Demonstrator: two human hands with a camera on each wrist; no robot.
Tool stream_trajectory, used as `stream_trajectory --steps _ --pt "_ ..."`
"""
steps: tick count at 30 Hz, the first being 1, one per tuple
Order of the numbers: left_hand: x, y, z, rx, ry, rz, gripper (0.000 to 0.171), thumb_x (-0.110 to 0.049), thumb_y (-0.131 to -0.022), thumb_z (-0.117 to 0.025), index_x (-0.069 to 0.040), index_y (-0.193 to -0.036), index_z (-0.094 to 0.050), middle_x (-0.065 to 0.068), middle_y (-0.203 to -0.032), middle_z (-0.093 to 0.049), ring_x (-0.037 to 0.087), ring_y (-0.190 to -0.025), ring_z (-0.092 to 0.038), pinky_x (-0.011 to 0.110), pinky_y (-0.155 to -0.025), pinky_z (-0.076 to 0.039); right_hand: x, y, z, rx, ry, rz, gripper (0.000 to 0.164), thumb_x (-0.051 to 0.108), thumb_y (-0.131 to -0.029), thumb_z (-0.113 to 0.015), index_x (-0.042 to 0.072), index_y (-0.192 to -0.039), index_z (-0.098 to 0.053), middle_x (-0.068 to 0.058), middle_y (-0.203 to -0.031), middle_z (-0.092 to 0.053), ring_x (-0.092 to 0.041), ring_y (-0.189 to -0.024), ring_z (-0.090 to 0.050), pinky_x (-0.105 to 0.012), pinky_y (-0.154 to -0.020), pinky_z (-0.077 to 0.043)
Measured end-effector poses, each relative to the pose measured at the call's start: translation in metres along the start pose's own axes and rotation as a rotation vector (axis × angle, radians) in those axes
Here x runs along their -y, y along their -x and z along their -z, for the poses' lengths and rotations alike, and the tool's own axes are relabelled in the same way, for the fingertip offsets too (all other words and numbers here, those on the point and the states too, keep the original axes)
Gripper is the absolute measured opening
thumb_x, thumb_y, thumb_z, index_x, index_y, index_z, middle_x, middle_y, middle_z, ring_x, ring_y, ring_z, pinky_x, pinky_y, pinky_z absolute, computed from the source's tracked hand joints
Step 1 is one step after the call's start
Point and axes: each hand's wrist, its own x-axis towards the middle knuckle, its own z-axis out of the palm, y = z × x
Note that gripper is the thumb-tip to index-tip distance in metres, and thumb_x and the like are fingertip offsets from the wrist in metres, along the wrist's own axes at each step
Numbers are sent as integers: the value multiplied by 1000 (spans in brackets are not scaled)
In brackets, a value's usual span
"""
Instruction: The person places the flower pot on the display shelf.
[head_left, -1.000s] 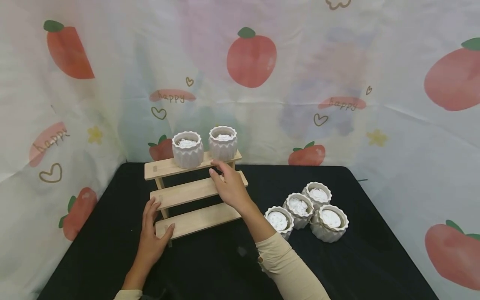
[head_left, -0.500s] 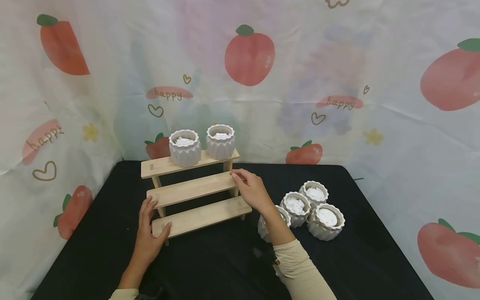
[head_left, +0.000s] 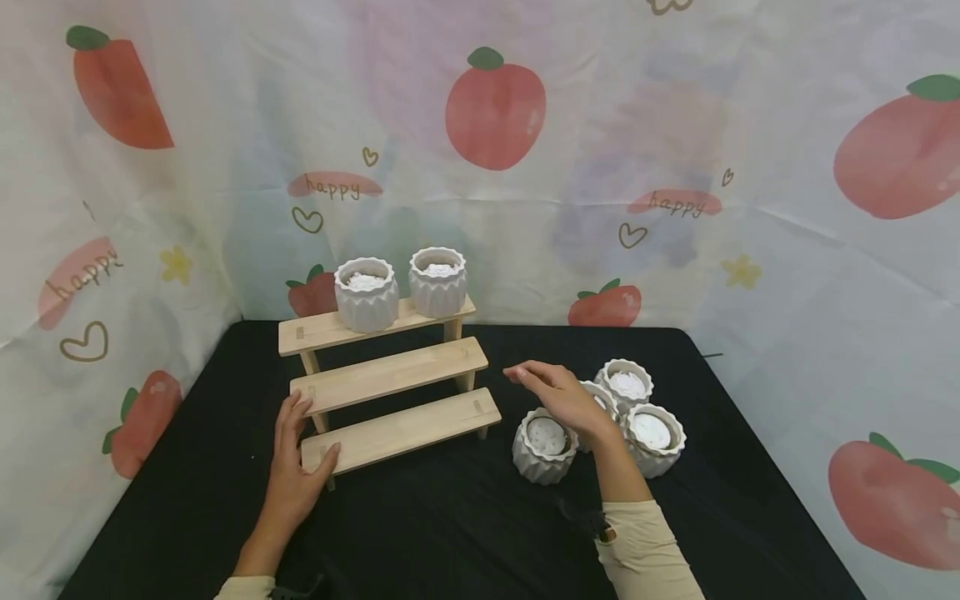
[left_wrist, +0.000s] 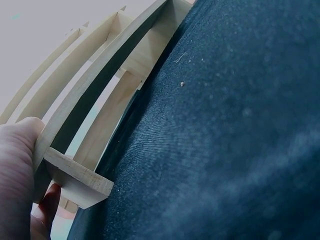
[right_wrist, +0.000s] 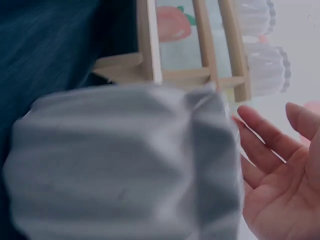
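Observation:
A three-step wooden plant stand (head_left: 405, 433) stands on the black cloth. My left hand (head_left: 294, 483) holds its left end, thumb over the lowest board and fingers round the side; the left wrist view shows the thumb (left_wrist: 20, 150) against that board near the leg. Two white scalloped flower pots (head_left: 366, 296) with white filling sit on the top step. My right hand (head_left: 566, 400) hovers among the loose pots with relaxed, empty fingers. Below it, a white pot (head_left: 545, 450) stands nearest the rack. In the right wrist view that hand (right_wrist: 285, 190) appears beyond a pot's large ribbed side (right_wrist: 125, 160).
Behind and beneath the right hand are more white pots, one at the back (head_left: 626, 383) and one at the right (head_left: 655, 442); another is partly hidden by the hand. A fruit-print curtain (head_left: 517, 208) hangs behind the black-covered table (head_left: 435, 533).
My right hand has moved from the stand's upper steps along its right side and over to the loose pots. My left hand stays at the left end, and the pots stay in place.

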Motion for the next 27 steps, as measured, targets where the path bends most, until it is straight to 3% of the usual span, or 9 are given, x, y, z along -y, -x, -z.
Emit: stream_trajectory --steps 5,11,19,27 --pt "1 0 0 5 6 15 84 25 -78 -74 10 -151 -35 30 -163 -18 15 -149 -22 15 -116 -22 -8 16 6 7 22 19 38 27 -112 -48 2 -135 -66 -17 -134 -65 -32 -128 -58 -54 -108 -45" --pt "-1 0 0 5 6 14 85 25 -77 -74 11 -151 -35 31 -162 -18 7 -147 -24 15 -116 -22 -14 35 12 -21 76 29 36 29 -111 -52 6 -133 -68 -8 -133 -68 -26 -127 -60 -52 -106 -47" --pt "-2 0 0 5 8 20 85 26 -77 -74 11 -151 -35 31 -162 -18 6 -147 -24 14 -116 -22 -19 54 14 -42 109 100 33 17 -105 -63 -1 -132 -67 -15 -131 -68 -32 -122 -63 -33 -100 -52" --pt "-3 -1 0 2 7 19 85 26 -77 -74 11 -150 -35 32 -162 -18 6 -146 -25 14 -115 -22 -14 76 14 -97 129 85 38 16 -100 -71 -3 -133 -65 -17 -134 -65 -34 -126 -60 -46 -105 -48"
